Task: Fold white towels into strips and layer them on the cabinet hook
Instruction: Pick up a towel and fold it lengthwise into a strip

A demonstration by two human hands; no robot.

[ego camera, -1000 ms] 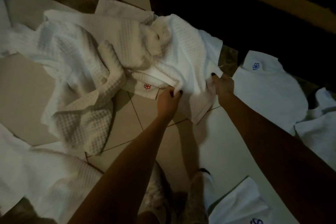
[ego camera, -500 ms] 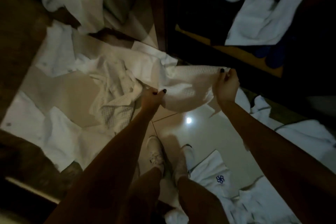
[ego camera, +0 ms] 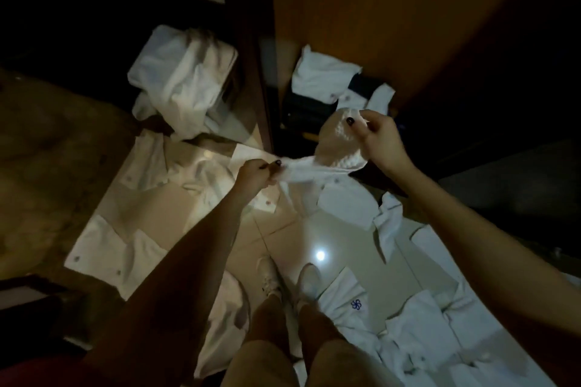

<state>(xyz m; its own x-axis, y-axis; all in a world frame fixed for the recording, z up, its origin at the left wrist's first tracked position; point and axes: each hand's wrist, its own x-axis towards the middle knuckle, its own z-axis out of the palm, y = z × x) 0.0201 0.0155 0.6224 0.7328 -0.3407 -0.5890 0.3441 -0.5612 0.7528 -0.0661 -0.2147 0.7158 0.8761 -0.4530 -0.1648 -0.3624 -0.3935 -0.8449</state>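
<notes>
A white waffle-weave towel [ego camera: 338, 148] hangs in the air between both hands, above the tiled floor. My left hand [ego camera: 256, 177] pinches its lower left end. My right hand [ego camera: 382, 138] grips its upper right edge, held higher, in front of the wooden cabinet [ego camera: 408, 25]. The towel sags and bunches between the two grips. No hook shows in this dim view.
Several white towels [ego camera: 116, 248] lie spread over the floor [ego camera: 342, 229] on both sides of my feet; one [ego camera: 356, 305] bears a blue logo. A heap of towels [ego camera: 185, 78] sits at the back left, more [ego camera: 320, 75] lie inside the dark cabinet opening.
I stood up and lifted the towel off the floor pile. My right hand rose higher toward the cabinet; the left stays lower, stretching the cloth between them.
</notes>
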